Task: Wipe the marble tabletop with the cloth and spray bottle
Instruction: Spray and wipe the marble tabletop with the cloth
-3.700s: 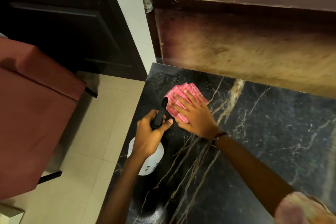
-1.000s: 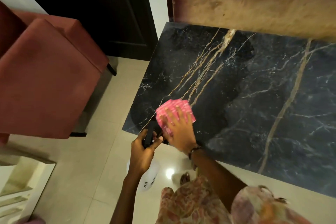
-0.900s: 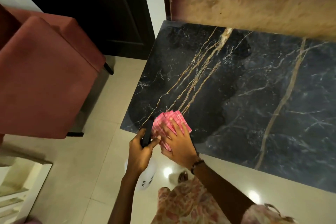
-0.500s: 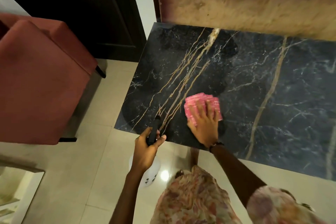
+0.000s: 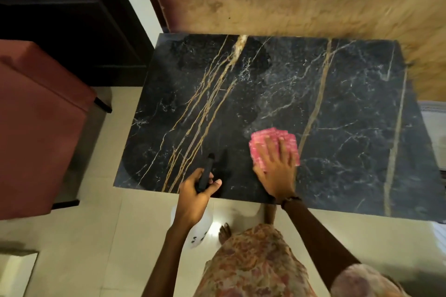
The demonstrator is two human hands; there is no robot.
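Right hand (image 5: 275, 171) flat, fingers (image 5: 284, 152) spread wide on pink cloth (image 5: 272, 142), near desk (image 5: 337, 103) front edge. Left hand (image 5: 195, 198), fingers curled around spray bottle (image 5: 205, 176), at that edge.

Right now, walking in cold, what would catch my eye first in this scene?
Probably the bright pink cloth, pressed flat under the right hand near the front edge of the black marble tabletop with its gold veins. Next, the left hand gripping a spray bottle by its black trigger head, its white body hanging below the table edge. A reddish chair stands at the left.
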